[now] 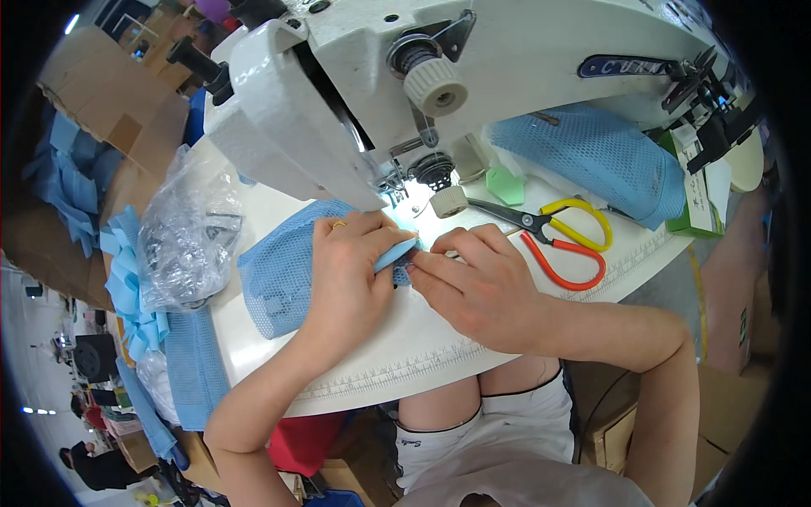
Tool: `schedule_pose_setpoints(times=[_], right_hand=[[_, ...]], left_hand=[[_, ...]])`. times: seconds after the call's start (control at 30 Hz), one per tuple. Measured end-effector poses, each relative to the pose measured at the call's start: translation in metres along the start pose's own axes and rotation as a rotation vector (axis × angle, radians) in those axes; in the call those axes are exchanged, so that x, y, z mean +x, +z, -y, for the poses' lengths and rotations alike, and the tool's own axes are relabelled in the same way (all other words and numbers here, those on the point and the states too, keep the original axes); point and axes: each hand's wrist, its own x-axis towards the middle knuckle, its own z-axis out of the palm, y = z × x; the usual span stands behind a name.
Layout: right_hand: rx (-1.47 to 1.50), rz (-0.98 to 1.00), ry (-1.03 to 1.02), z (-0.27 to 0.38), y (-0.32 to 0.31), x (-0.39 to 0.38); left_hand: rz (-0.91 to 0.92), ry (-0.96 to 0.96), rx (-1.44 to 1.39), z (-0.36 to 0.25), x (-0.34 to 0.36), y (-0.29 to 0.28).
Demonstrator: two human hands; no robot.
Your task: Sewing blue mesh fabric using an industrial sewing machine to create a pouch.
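Observation:
A piece of blue mesh fabric (274, 279) lies on the white table under my left hand (351, 266). Between that hand's thumb and fingers a folded light-blue fabric strip (395, 253) is pinched. My right hand (477, 283) comes in from the other side, its fingertips closed at the strip's right end and on the mesh edge; exactly what they grip is hidden. Just beyond both hands stands the needle area of a white sewing machine (279, 110), with its lamp lighting the cloth. Right of my right hand rest scissors (553, 228) with one yellow and one red handle.
Behind the scissors lie more blue mesh (591, 156), a green chalk-like piece (505, 185) and a green-and-white box (697, 198). A clear plastic bag (187, 241) and blue strips (127, 279) sit left, beside a cardboard box (114, 93). Ruler markings (372, 378) follow the table's near edge.

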Motion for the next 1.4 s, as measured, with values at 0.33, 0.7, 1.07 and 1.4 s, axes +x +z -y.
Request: schedule_pose_setpoints(times=[0.33, 0.7, 1.07, 1.4], right_hand=[[-0.031, 0.004, 0.147, 0.001, 0.007, 0.002], [0.050, 0.072, 0.200, 0.000, 0.001, 0.008], [0.030, 0.078, 0.204, 0.002, 0.002, 0.007], [0.037, 0.065, 0.214, 0.003, 0.002, 0.004]], left_hand=[[-0.068, 0.030, 0.061, 0.006, 0.004, 0.001], [-0.045, -0.081, -0.037, 0.023, 0.014, -0.002], [0.147, -0.327, -0.124, 0.003, 0.027, -0.023], [0.189, -0.426, -0.125, -0.004, 0.031, -0.028]])
